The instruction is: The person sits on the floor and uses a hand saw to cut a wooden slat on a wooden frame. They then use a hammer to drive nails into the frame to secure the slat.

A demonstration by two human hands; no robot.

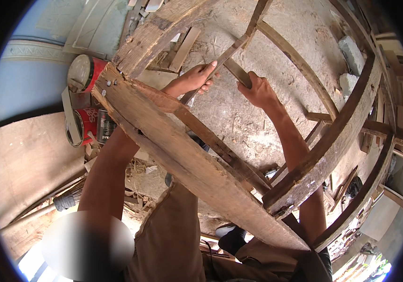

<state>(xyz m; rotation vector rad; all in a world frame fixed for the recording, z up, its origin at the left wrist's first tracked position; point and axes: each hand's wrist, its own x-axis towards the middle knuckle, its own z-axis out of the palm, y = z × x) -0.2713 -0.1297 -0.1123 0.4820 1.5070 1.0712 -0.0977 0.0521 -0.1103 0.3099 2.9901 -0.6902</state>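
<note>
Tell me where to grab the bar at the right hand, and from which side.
Probably best by its lower end, from the right, where the right hand already grips. The bar is narrow and straight, so fingers can wrap it; its upper end lies close by the slat, leaving little room.

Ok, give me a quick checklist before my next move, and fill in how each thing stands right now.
1. Left hand gripping the wooden slat: ok, thumb and fingers wrap it.
2. Right hand gripping the flat bar: ok, fingers closed around its near end.
3. Arms free of the frame: not ok, the left forearm passes under the broad plank and the right forearm under the curved beam.
4. Bolts at the plank's end tight: cannot tell.
5. Ground free of loose wood: not ok, an offcut lies beyond the left hand.
</note>
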